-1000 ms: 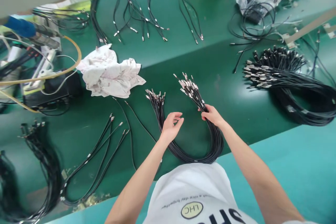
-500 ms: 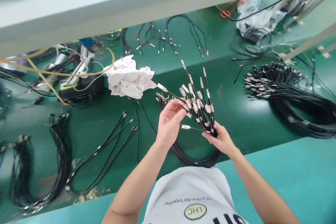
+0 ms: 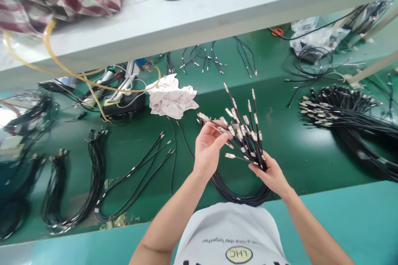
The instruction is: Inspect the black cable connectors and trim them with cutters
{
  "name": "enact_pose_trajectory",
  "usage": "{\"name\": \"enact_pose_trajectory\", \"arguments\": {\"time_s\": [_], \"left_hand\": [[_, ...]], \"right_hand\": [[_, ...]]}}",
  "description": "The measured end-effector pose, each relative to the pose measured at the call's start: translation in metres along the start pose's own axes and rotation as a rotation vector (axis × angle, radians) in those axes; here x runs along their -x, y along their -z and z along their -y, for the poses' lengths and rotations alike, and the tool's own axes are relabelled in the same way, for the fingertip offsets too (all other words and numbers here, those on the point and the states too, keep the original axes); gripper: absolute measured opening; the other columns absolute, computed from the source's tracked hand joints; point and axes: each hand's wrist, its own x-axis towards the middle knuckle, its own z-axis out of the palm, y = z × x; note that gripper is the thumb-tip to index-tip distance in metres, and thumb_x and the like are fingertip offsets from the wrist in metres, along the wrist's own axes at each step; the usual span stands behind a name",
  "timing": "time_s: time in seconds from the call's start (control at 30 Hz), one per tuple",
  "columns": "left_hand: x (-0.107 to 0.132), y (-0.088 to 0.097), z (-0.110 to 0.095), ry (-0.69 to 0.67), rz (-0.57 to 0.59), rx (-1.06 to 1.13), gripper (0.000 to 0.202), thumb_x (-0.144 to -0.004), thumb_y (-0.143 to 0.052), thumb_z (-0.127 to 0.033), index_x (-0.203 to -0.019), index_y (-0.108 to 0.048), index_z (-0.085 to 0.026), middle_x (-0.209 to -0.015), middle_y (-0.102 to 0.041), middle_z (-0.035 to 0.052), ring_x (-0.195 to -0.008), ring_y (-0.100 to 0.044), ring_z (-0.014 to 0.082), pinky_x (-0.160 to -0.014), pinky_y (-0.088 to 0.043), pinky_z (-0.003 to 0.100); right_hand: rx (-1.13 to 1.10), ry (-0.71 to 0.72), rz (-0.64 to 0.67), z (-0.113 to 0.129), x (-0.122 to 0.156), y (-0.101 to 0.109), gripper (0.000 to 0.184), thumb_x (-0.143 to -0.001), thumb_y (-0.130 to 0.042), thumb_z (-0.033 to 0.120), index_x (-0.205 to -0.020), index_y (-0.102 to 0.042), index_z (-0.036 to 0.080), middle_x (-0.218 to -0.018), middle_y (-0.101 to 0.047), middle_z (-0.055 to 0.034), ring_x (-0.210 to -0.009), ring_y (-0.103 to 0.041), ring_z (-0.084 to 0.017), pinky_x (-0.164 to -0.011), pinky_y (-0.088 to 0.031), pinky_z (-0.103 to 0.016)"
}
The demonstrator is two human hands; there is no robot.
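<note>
A bundle of black cables [image 3: 255, 147] with silver metal connectors fans out in front of my chest. My right hand [image 3: 275, 176] is closed round the bundle below the connectors. At the left side of the fan, my left hand [image 3: 207, 151] pinches one cable [image 3: 217, 124] near its connector end, thumb against fingers. The rest of the bundle loops down [image 3: 239, 198] against my white shirt, and its other connector ends [image 3: 202, 118] show behind my left hand.
A crumpled white cloth [image 3: 172, 97] lies beyond my left hand. Cable bundles [image 3: 96, 169] lie at left, with a loose cable group [image 3: 130, 182] nearer. A large coil [image 3: 351, 132] sits at right. Across the back runs a white shelf [image 3: 199, 20] with yellow tubing [image 3: 56, 54] hanging from it.
The camera view has shifted up and left, showing more of the shelf and a checked cloth on it. Both hands keep their holds on the cables, with little visible movement.
</note>
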Motion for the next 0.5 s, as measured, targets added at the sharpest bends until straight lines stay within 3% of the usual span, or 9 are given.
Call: {"name": "enact_pose_trajectory", "arguments": {"time_s": [0.23, 0.33, 0.5], "left_hand": [[-0.004, 0.004, -0.025, -0.117, -0.034, -0.022, 0.021, -0.081, -0.078, -0.028, -0.1, -0.071, -0.024, -0.113, -0.07, 0.0042, -0.084, -0.064, 0.0121, -0.079, -0.057, 0.027], [-0.004, 0.005, -0.029, -0.112, -0.063, -0.042, 0.017, -0.081, -0.078, -0.031, -0.094, -0.072, -0.022, -0.103, -0.074, 0.0046, -0.076, -0.065, 0.0125, -0.071, -0.059, 0.028], [-0.003, 0.005, -0.036, -0.118, -0.04, -0.037, 0.013, -0.077, -0.082, -0.024, -0.076, -0.07, -0.02, -0.086, -0.072, 0.0012, -0.066, -0.063, 0.0103, -0.058, -0.057, 0.024]], "right_hand": [[-0.029, 0.022, -0.001, 0.0, 0.007, -0.002, 0.024, -0.088, -0.067, 0.04, -0.103, -0.06, 0.022, -0.073, -0.056, 0.0013, -0.062, -0.048, -0.013, -0.058, -0.043, -0.025], [-0.035, 0.025, 0.012, 0.002, 0.008, -0.003, 0.024, -0.089, -0.067, 0.039, -0.104, -0.061, 0.022, -0.074, -0.056, 0.0009, -0.063, -0.047, -0.013, -0.059, -0.042, -0.024], [-0.022, 0.021, 0.019, 0.004, 0.009, -0.003, 0.026, -0.089, -0.067, 0.041, -0.107, -0.062, 0.022, -0.075, -0.057, 0.0001, -0.064, -0.048, -0.013, -0.059, -0.042, -0.025]]}}
